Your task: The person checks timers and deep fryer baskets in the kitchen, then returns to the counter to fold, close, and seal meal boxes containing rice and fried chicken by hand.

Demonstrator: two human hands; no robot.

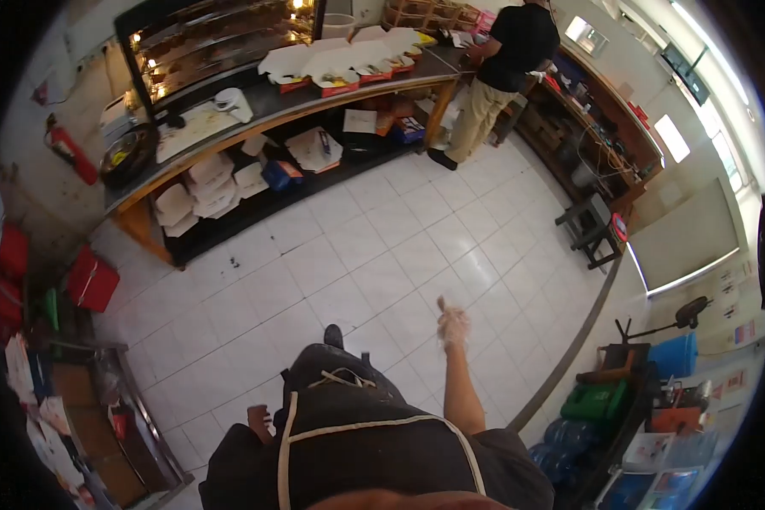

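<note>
My right hand (453, 325) hangs out in front of me over the tiled floor, wrapped in crumpled clear plastic that looks like a disposable glove. One finger or thumb sticks out forward; the rest blur into the plastic, and whether anything is held cannot be made out. At my left side, beside the dark apron (365, 459) with cream trim, is my left hand (261, 422). Its fingers are loosely bent and a little apart, with nothing seen in them. Neither hand touches a work surface.
Ahead, a long counter (297, 112) carries a lit display case (221, 51) and open food boxes (340, 72). A person (518, 51) in black stands at its right end. A grey stool (591, 229) stands right; a metal-edged table (144, 408) is at left.
</note>
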